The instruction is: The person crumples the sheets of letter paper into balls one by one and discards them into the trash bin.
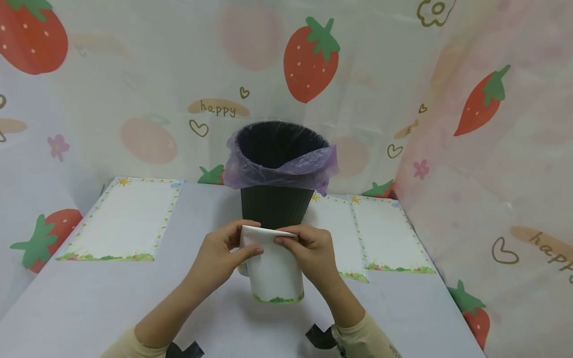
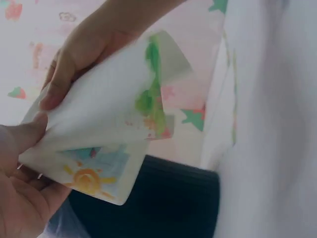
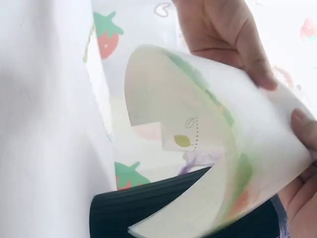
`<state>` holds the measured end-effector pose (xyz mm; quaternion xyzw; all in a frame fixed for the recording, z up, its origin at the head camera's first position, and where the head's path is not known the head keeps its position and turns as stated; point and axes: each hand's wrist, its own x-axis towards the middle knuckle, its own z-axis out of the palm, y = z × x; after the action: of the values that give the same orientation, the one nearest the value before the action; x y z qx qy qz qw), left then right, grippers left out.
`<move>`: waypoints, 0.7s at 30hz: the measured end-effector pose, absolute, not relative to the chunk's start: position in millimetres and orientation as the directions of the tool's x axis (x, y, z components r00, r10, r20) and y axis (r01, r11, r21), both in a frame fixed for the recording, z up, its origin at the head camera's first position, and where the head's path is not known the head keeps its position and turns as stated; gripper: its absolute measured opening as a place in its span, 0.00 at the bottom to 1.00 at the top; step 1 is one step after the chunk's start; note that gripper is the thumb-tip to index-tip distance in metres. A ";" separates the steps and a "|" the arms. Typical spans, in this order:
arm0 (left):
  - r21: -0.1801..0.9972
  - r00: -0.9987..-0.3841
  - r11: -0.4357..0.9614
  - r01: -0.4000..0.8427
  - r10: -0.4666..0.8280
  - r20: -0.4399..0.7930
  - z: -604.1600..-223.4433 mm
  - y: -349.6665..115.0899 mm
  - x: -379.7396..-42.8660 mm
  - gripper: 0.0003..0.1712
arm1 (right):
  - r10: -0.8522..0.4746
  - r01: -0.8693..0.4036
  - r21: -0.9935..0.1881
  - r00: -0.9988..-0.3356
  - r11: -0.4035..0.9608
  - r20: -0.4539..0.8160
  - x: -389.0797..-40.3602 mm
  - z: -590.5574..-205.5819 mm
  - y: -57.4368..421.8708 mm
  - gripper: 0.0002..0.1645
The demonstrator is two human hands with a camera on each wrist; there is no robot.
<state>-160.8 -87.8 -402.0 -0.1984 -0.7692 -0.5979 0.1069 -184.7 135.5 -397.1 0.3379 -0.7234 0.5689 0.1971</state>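
In front of my body, both hands hold a folded sheet of white paper [image 1: 277, 268] with a green grass border along its lower edge. My left hand [image 1: 219, 251] pinches the top left of the fold between thumb and fingers. At the top right, my right hand [image 1: 313, 251] does the same. The left wrist view shows a sun drawing [image 2: 88, 181] on the inner layer. Seen from the right wrist, the paper's lower end [image 3: 148, 89] curves open into a loop. Just beyond stands a black bin [image 1: 277, 204].
A purple plastic bag [image 1: 286, 171] lines the bin and hangs over its rim. One bordered sheet [image 1: 121, 221] lies left on the white table [image 1: 188, 308]. Two more sheets, a partly covered one [image 1: 333, 228] and another [image 1: 389, 233], lie right. Strawberry-patterned cloth encloses the table.
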 end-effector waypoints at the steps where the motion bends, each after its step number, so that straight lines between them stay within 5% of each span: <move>1: 0.883 -0.903 0.205 0.423 0.176 0.391 -403.3 -86.8 -160.6 0.21 | -0.254 -0.693 -0.712 -0.714 0.119 0.653 -184.7 -397.9 135.0 0.06; 6: 0.912 -0.926 0.167 0.375 0.117 0.360 -405.1 -88.7 -164.4 0.17 | -0.369 -0.613 -0.786 -0.750 0.076 0.549 -185.3 -396.4 139.0 0.13; 12: 0.987 -0.986 0.063 0.150 0.082 0.145 -397.0 -99.7 -171.6 0.27 | -0.704 -0.499 -0.864 -0.636 0.064 0.316 -185.3 -385.6 153.9 0.60; 14: 0.996 -0.992 0.013 0.092 0.091 0.091 -395.6 -101.1 -172.4 0.31 | -0.755 -0.484 -0.873 -0.592 0.052 0.283 -185.2 -384.4 155.7 0.68; 21: 0.994 -0.992 -0.069 0.085 0.087 0.091 -400.8 -92.0 -169.5 0.23 | -0.641 -0.619 -0.781 -0.632 0.080 0.435 -183.6 -392.0 145.4 0.61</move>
<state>-169.5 -92.0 -400.8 -0.0631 -0.6822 -0.7284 -0.0005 -183.6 145.4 -392.0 0.4288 -0.7349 0.5254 -0.0105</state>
